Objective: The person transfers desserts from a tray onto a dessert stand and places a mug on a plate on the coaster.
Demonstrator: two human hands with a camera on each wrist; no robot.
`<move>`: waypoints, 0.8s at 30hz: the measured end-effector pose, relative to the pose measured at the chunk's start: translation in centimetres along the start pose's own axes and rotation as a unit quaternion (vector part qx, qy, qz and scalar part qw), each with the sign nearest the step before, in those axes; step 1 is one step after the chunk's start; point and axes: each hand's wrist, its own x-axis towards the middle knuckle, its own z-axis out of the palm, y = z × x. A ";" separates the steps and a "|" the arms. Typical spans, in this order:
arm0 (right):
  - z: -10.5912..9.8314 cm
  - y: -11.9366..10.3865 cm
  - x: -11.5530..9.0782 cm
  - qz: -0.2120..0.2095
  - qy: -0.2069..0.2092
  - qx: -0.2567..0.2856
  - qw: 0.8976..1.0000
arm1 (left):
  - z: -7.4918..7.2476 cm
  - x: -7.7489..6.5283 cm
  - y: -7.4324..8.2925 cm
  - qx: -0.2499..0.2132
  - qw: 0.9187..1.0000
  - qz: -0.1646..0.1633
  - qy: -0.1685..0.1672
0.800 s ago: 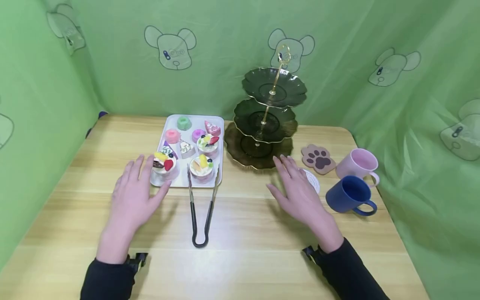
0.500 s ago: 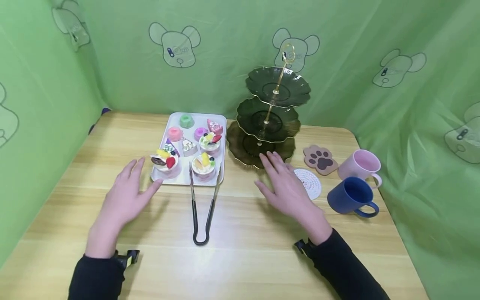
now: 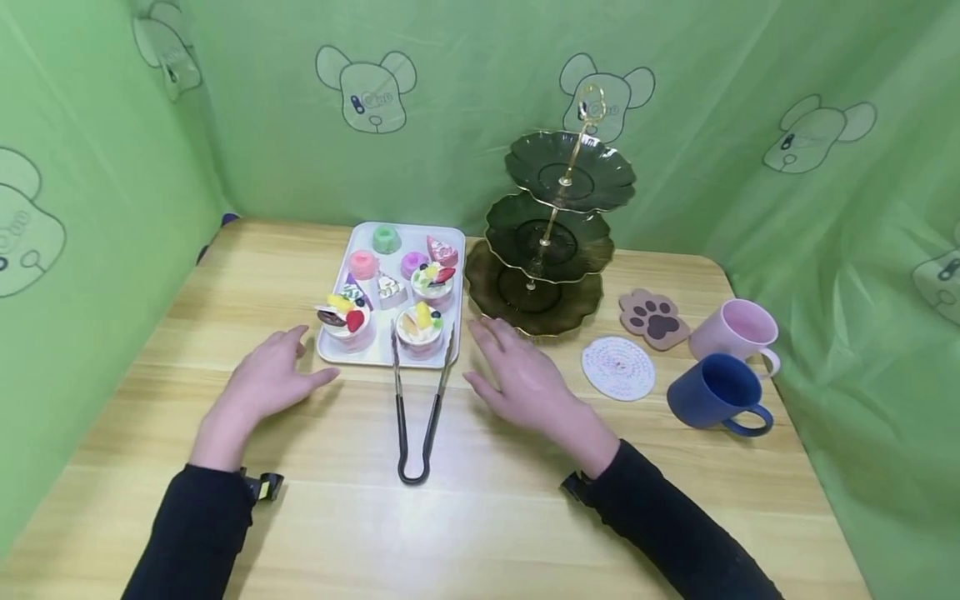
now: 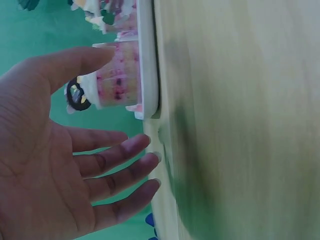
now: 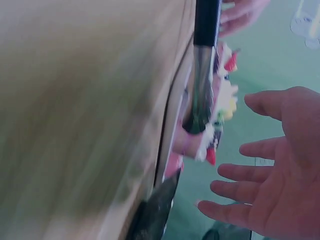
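Left of the tray (image 3: 382,342), my left hand (image 3: 266,379) is hovering, fingers spread, holding nothing; my right hand (image 3: 525,379) is hovering loose-fingered, also bare. Nothing's getting done yet, I'm judging: tongs (image 3: 402,429) lying ungripped across the tray's near edge, desserts (image 3: 418,332) sitting on it.

Place: a small booth-like corner screened by cloth, set like a dessert table; whether it stands in a home, studio or shop cannot be told.
Green cloth (image 3: 472,117): hangs behind and on both sides, printed with outlined, round-eared animal heads (image 3: 375,92).
Tabletop (image 3: 495,533): pale and wood-grained, with a soft glare on its near side.
Dessert-table signs: a three-tiered stand (image 3: 525,237), a white tray (image 3: 411,237) of small cakes (image 3: 390,289) and dessert cups (image 3: 418,330), black-handled tongs (image 3: 401,425), a pink mug (image 3: 723,333), a blue mug (image 3: 693,400) and two coasters (image 3: 617,368).
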 end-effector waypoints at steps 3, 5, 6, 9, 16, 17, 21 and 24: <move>0.5 -1.3 0.0 0.003 -0.013 -0.005 1.000 | 0.2 0.6 0.0 0.019 1.000 -0.003 -0.006; 0.9 -2.1 0.0 0.003 -0.018 -0.006 1.000 | 0.4 0.9 -0.1 0.026 1.000 -0.002 -0.007; 1.0 -2.5 0.0 0.002 -0.018 -0.006 1.000 | 0.5 1.0 -0.1 0.030 1.000 -0.002 -0.006; 1.6 -3.6 0.0 -0.001 -0.008 -0.003 1.000 | 0.6 1.3 0.1 0.039 0.999 -0.003 0.004; 2.5 -6.7 0.1 0.054 0.001 -0.016 0.998 | 1.0 1.8 0.8 0.037 0.999 -0.017 0.021; 2.7 -7.1 0.2 0.070 -0.004 -0.022 0.997 | 1.0 1.8 0.8 0.037 0.999 -0.015 0.022; 3.2 -8.7 0.5 0.128 -0.039 -0.045 0.990 | 1.2 1.9 0.8 0.039 0.999 -0.018 0.020; 3.6 -9.2 0.9 0.152 -0.058 -0.057 0.985 | 1.3 2.0 0.9 0.037 0.999 -0.017 0.021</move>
